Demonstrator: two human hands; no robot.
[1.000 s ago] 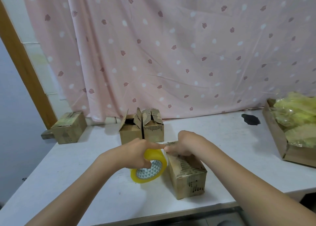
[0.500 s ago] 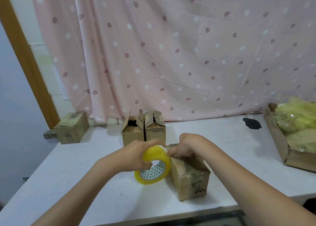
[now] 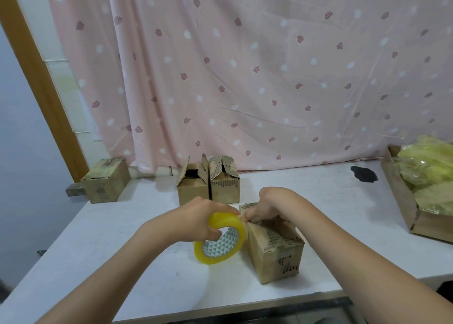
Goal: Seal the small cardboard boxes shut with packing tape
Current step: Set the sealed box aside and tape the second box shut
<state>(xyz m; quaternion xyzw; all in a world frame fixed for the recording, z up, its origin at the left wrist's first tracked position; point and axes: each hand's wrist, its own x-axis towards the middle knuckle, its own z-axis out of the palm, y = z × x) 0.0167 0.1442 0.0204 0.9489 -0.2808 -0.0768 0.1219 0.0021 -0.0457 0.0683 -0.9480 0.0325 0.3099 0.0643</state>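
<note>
Left hand (image 3: 196, 222) grips tape roll (image 3: 220, 242), right hand (image 3: 267, 204) pinches tape end onto box (image 3: 272, 245); press end firmly, pull straight along seam.

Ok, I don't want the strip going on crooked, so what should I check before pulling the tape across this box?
1. Left hand grips the tape roll: ok.
2. Right hand pins the tape end at the near box top's far left corner: ok.
3. Tape end actually stuck to the cardboard: cannot tell, fingers cover it.
4. Top flaps of the near box lie flat and closed: ok.
5. Box rests flat on the table: ok.
6. Two boxes behind ready for taping: not ok, flaps stand open.
</note>
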